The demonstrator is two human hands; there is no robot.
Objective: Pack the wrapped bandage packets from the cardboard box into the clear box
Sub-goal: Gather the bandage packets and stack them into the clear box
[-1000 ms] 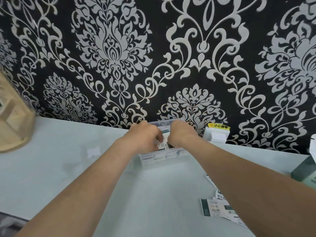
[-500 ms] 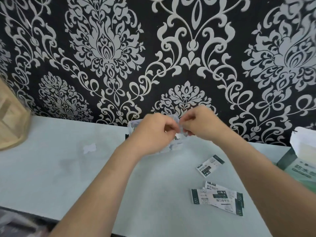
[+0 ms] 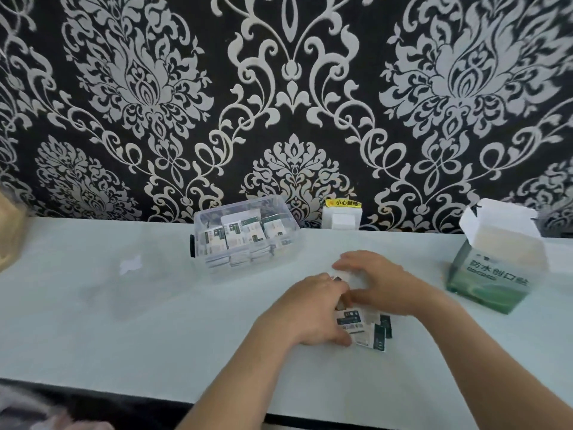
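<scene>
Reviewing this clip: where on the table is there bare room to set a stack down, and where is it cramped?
Bare: the table left of the clear box and left hand, save one small white scrap; also the strip between right hand and cardboard box. Crowded: the centre, where both hands close over the loose packets.

An open-topped clear box (image 3: 290, 243) stands at the back of the pale surface (image 3: 124, 330), packed with white-and-green wrapped bandage packets (image 3: 242, 235) set on edge in rows. More loose packets (image 3: 367, 332) lie overlapping in a small flat pile nearer the camera. The green-and-white cardboard box (image 3: 493, 274) sits well to the right, its top flaps open.
</scene>
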